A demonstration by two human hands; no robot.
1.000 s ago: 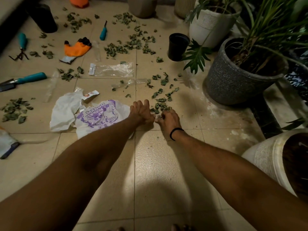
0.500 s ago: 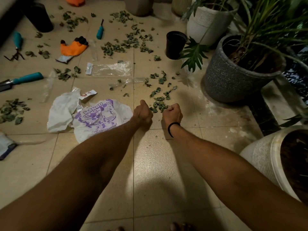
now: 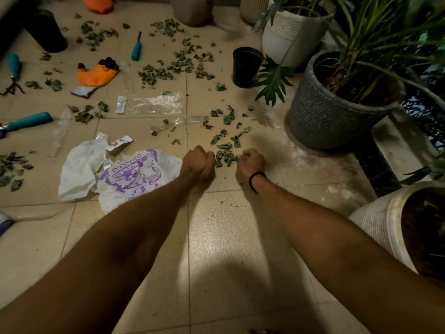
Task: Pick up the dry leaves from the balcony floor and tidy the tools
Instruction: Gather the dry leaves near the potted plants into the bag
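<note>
Both hands have curled from flat, spread fingers into fists and drawn slightly apart, baring a small heap of dry leaves [image 3: 225,156] between them on the balcony floor [image 3: 228,237]. Left hand [image 3: 198,162] is a tight fist just beside the heap. Right hand [image 3: 251,162] curls at its edge. Whether either holds leaves, I cannot tell. Little looks done: leaf patches cover the tiles, while the teal-handled trowel [image 3: 29,121], hand rake [image 3: 13,68] and orange glove [image 3: 97,73] lie scattered beyond the printed plastic bag [image 3: 134,174].
</note>
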